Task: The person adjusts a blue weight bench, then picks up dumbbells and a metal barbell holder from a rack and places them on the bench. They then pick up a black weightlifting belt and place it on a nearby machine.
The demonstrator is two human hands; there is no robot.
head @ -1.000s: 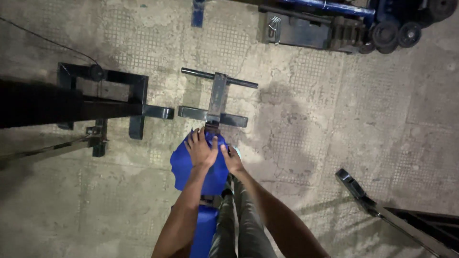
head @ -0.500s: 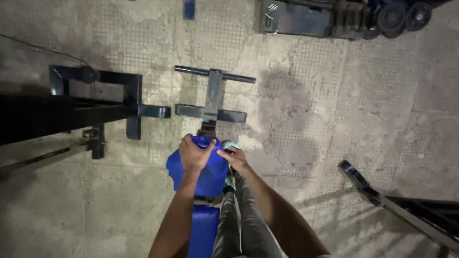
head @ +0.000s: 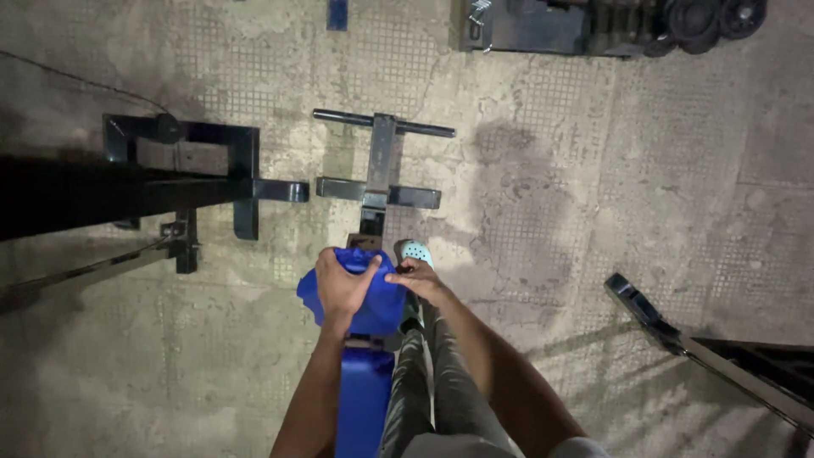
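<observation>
Looking straight down here: left hand [head: 342, 284] is clamped over the top of a blue cloth [head: 373, 301], fingers curled and pressed into it, bunched over the end of the blue padded bench [head: 363, 399]. Right hand [head: 414, 278] pinches the cloth's edge just beside it. I'd guess it's soft, light and floppy, so best grabbed by the hem or a gathered handful. A teal clog [head: 416, 251] pokes out past the hands. Further out sits the black bench frame [head: 378, 174] on the concrete floor [head: 577, 212], weight plates [head: 704, 19] at the far edge. No labels or signs I can make out
</observation>
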